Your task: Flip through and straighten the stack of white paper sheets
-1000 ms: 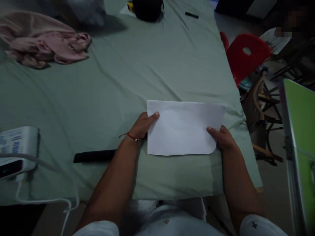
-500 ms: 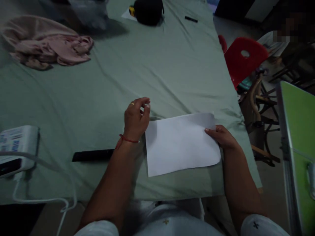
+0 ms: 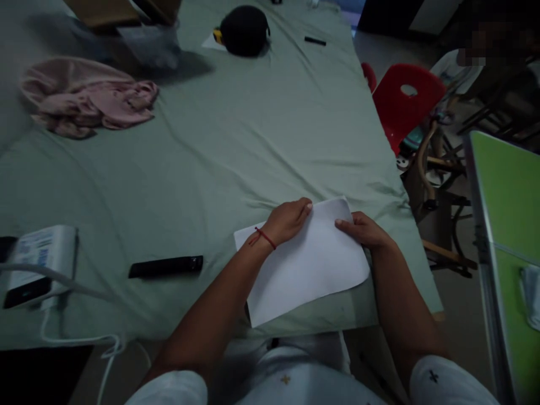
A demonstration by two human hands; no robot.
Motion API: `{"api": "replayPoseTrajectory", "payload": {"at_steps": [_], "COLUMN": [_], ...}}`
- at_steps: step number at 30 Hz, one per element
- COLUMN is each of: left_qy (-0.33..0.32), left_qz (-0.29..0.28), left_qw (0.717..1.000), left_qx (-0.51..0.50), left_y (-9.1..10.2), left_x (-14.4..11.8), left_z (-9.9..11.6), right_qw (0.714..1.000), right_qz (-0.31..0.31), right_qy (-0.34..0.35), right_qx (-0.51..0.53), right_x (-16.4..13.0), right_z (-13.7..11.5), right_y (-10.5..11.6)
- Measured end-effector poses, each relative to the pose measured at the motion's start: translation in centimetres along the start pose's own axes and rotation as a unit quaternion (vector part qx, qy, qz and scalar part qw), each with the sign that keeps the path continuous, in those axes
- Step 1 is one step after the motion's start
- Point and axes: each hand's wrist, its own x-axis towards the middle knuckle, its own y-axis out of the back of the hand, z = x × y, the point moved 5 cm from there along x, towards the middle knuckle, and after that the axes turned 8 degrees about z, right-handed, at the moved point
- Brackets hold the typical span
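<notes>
A blank white sheet of paper is held a little above the front part of the cloth-covered table, its right side curving up. My right hand grips the right edge, thumb on top and fingers underneath. Across the far edge lies my left hand, closed there with its thumb over the sheet; the fingertips are partly hidden. A red thread is tied round my left wrist. To the left of my left forearm, a slim black bar-shaped object rests on the cloth.
A green cloth covers the table. On it are a white device with cables, a crumpled pink cloth, a black rounded case and a small black stick. A red chair and a green table stand right.
My left hand has moved right from beside the paper's left edge onto its far edge and closed there. The sheet has tilted, its near left corner dropping closer to me.
</notes>
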Motion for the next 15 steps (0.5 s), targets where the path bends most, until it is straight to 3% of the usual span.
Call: {"api": "replayPoseTrajectory", "payload": {"at_steps": [8,15], "left_qy": [0.041,0.001], "left_qz": [-0.008,-0.023], "left_qw": [0.995,0.997], "left_qx": [0.090,0.078], "left_y": [-1.1,-2.4], "left_x": [-0.6,-1.1], "left_z": [-0.2,-0.7], "right_qw": [0.999,0.990], "right_qz": [0.004,0.061], "right_qy": [0.027,0.120], "right_qx": [0.018,-0.031], "right_x": [0.3,1.1], "right_z": [-0.2,-0.8], "right_y": [-0.7,-0.8]}}
